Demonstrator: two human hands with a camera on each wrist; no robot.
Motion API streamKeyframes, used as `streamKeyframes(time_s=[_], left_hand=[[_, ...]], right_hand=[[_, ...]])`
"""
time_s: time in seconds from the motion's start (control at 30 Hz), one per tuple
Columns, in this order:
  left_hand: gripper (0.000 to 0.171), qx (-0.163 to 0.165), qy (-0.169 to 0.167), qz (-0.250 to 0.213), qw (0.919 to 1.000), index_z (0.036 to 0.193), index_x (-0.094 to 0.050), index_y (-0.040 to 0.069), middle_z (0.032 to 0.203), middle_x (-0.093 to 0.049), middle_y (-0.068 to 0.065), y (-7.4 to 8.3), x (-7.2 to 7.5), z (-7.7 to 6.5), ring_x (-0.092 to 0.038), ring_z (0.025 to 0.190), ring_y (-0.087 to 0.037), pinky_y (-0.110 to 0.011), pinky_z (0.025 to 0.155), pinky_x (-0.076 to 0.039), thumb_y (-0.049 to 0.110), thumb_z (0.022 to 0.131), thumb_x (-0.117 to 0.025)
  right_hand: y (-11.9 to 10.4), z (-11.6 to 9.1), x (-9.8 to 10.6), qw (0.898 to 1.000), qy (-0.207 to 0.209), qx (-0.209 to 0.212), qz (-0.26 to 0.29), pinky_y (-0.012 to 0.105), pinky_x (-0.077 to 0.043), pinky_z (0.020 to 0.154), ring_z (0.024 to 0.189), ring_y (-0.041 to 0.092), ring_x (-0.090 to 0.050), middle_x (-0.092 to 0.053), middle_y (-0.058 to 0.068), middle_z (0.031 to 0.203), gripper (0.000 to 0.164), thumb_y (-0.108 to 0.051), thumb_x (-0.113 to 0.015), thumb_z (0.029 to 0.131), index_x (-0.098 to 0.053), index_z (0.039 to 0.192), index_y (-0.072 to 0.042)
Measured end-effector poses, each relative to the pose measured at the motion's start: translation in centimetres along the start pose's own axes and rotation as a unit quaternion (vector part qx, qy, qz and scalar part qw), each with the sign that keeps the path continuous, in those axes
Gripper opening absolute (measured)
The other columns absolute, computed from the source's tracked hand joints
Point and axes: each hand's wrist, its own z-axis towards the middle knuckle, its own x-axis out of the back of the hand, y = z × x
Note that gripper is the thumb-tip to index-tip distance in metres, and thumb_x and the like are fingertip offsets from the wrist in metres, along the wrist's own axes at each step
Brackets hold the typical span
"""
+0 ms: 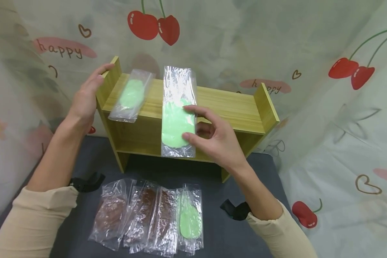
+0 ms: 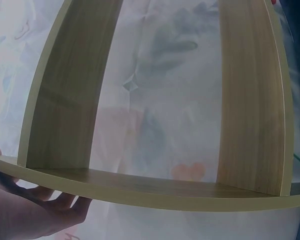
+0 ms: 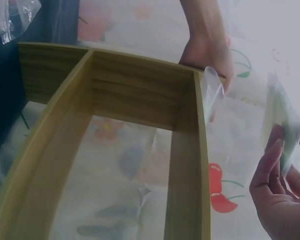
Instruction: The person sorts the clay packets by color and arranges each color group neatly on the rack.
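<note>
My right hand (image 1: 214, 138) pinches a clear plastic packet with a flat, rounded light green piece (image 1: 178, 125) inside, thumb and forefinger at its right edge. It is held up in front of the wooden shelf (image 1: 227, 109); in the right wrist view the packet (image 3: 282, 125) is seen edge-on. At the shelf's left end, my left hand (image 1: 85, 96) grips the top of the side panel (image 1: 111, 79), its fingers (image 2: 65, 210) against the outer face in the left wrist view. Near that hand, a similar green packet (image 1: 133, 95) lies on the top board, its lower end over the front edge.
On the dark tabletop (image 1: 222, 233) before the shelf lie several clear packets: a wide brown packet (image 1: 109, 215), narrower brown packets (image 1: 162, 215) and a green packet (image 1: 190, 222). Cherry-printed fabric (image 1: 213, 43) hangs close behind and beside the shelf. A lower board (image 1: 138, 147) runs beneath the top.
</note>
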Motion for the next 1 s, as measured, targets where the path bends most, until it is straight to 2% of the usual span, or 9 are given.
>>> streamKeyframes(time_s=[0.43, 0.73, 0.87, 1.0], left_hand=[[0.05, -0.001, -0.001, -0.002, 1.0, 0.156, -0.032, 0.03, 0.164, -0.014, 0.013, -0.2, 0.0, -0.2, 0.001, 0.148, -0.006, -0.044, 0.116, 0.013, 0.036, 0.109, -0.019], [0.05, -0.006, -0.004, -0.003, 1.0, 0.156, -0.032, 0.029, 0.164, -0.014, 0.013, -0.4, 0.3, -0.4, 0.002, 0.148, -0.007, -0.045, 0.115, 0.014, 0.037, 0.108, -0.019], [0.05, -0.006, -0.006, -0.005, 1.0, 0.156, -0.033, 0.029, 0.164, -0.015, 0.013, -0.2, 0.3, -0.2, 0.001, 0.148, -0.007, -0.045, 0.116, 0.012, 0.036, 0.109, -0.02], [0.05, -0.008, -0.007, -0.004, 0.9999, 0.156, -0.033, 0.029, 0.164, -0.015, 0.012, -0.1, 0.2, -0.2, -0.001, 0.148, -0.008, -0.045, 0.116, 0.01, 0.036, 0.108, -0.02]], right_hand=[[0.6, 3.8, 0.3, 0.999, 0.018, -0.039, -0.003, 0.025, -0.049, 0.065, 0.074, 0.023, -0.06, -0.058, 0.007, 0.126, 0.051, 0.0, -0.074, 0.086, -0.059, 0.135, -0.005], [2.0, 6.1, 0.4, 0.995, 0.029, -0.089, -0.017, 0.027, -0.039, 0.055, 0.065, 0.018, -0.052, -0.059, 0.001, 0.125, 0.047, -0.01, -0.075, 0.088, -0.061, 0.133, -0.012], [2.5, 7.1, 0.4, 0.993, 0.034, -0.108, -0.02, 0.026, -0.041, 0.054, 0.067, 0.018, -0.054, -0.057, 0.003, 0.122, 0.047, -0.009, -0.076, 0.087, -0.061, 0.132, -0.012], [2.9, 7.9, 0.4, 0.992, 0.035, -0.118, -0.038, 0.025, -0.044, 0.059, 0.072, 0.018, -0.057, -0.058, 0.003, 0.12, 0.048, -0.009, -0.077, 0.086, -0.063, 0.131, -0.012]])
